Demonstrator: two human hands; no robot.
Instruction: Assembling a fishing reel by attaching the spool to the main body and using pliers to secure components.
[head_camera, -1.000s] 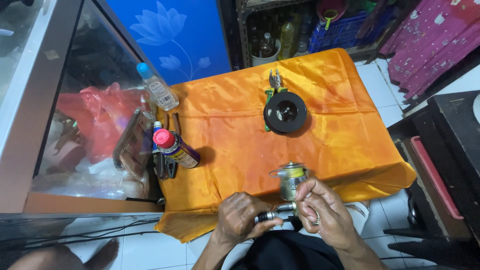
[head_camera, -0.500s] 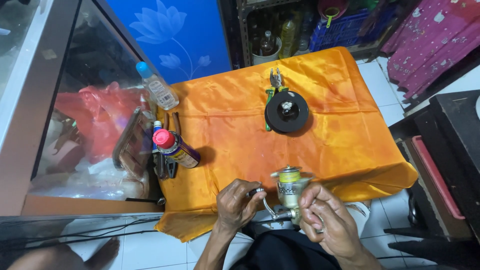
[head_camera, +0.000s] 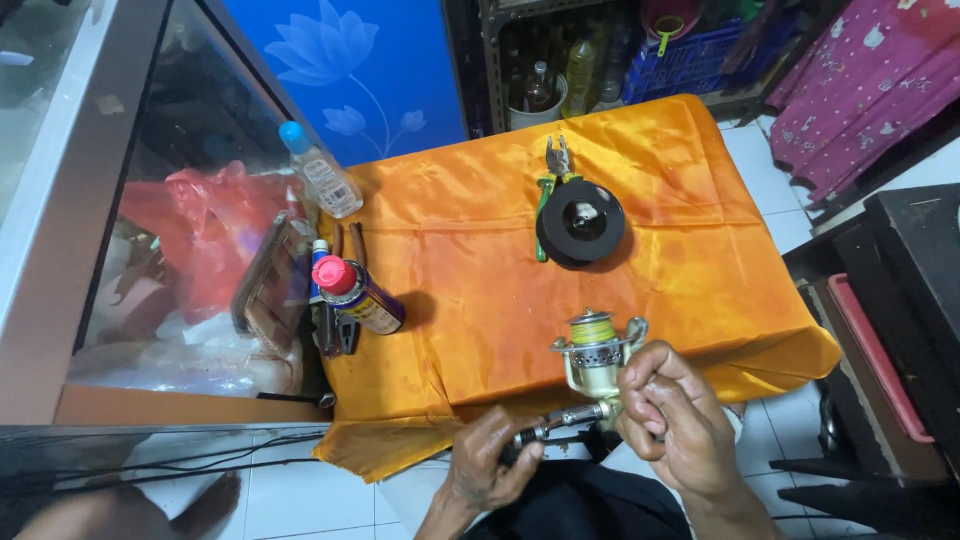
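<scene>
Here both hands are clamped on the fishing reel (head_camera: 595, 355): left hand (head_camera: 490, 465) on its handle, right hand (head_camera: 670, 420) on its body.

1. Even, fairly bright light falls from above; the orange cloth (head_camera: 480, 290) on the worktop shows a soft satin sheen beyond the hands.
2. Shadows are short and soft: a small dark patch lies beside the spray can (head_camera: 358, 295), far left of the left hand (head_camera: 485, 470).
3. The frame is sharp in the middle, with wide-angle bending at the edges.
4. The dark corner near the right hand (head_camera: 675, 425) loses detail.
</scene>
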